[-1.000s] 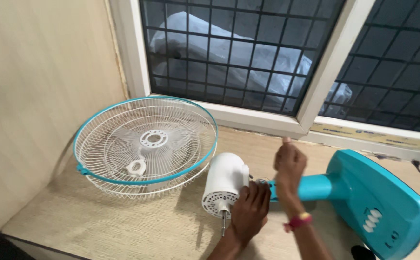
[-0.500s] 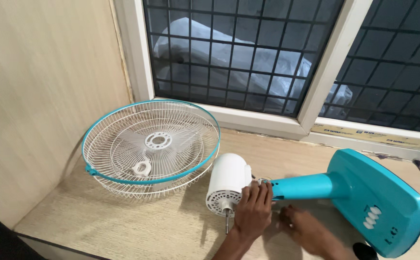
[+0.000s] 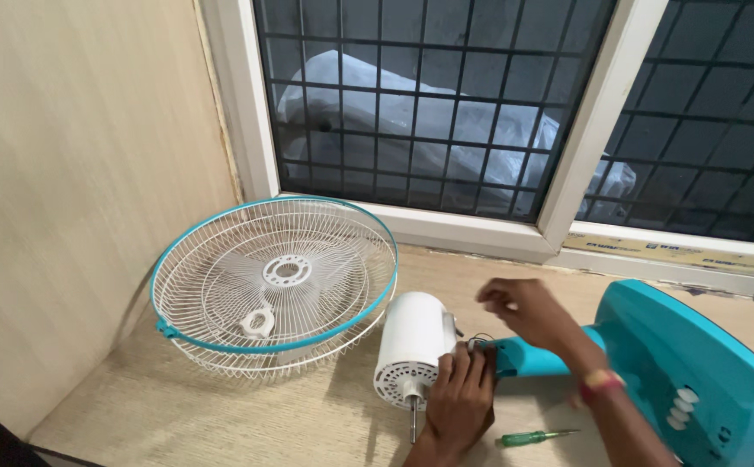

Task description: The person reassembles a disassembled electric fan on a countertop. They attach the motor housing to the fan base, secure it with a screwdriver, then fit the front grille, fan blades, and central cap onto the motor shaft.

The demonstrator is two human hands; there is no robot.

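A fan lies on its side on the wooden surface. Its white motor housing [image 3: 411, 346] has a bare shaft pointing toward me, and a teal neck [image 3: 528, 356] joins it to the teal base [image 3: 688, 372]. My left hand [image 3: 461, 399] presses against the back of the housing where it meets the neck, steadying it. My right hand [image 3: 524, 313] hovers just above that joint with its fingers pinched together; nothing shows between them. A green-handled screwdriver [image 3: 534, 437] lies loose on the surface beside my left hand.
A white wire fan guard [image 3: 221, 342] with a teal rim lies to the left, the white blades inside it. A beige wall stands on the left. The barred window [image 3: 446, 112] and its white frame run along the back.
My right hand dropped from above the neck to the surface, left the screwdriver lying there, then rose back over the neck joint. My left hand stayed on the housing.
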